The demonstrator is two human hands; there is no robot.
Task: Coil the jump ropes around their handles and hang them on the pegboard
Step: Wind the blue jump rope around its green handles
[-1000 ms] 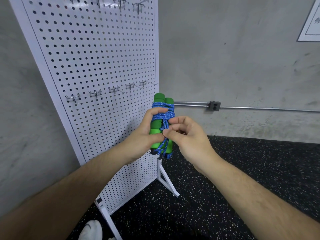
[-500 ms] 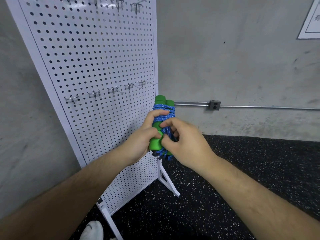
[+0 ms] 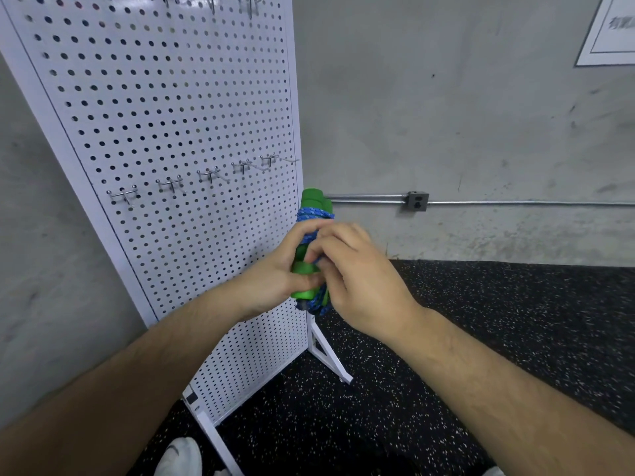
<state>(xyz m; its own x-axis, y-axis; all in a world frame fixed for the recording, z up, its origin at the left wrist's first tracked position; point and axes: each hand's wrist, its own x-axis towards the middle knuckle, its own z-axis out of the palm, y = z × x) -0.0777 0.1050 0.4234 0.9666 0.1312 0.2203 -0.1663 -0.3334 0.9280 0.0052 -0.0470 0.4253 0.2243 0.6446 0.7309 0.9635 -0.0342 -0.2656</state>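
The forearms (image 3: 103,389) are bare and lightly haired; the white shoe (image 3: 179,456) perhaps bears a dark stripe.

Left hand (image 3: 271,280) grips green handles (image 3: 304,280), upright; right hand (image 3: 357,283) pinches blue rope (image 3: 314,214) beside pegboard (image 3: 165,97).

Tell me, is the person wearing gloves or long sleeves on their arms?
No. The left hand and right hand are both bare: no gloves, and no rings that show. The left forearm and right forearm are bare too, with fine hair, and no sleeve, watch or wristband in view.
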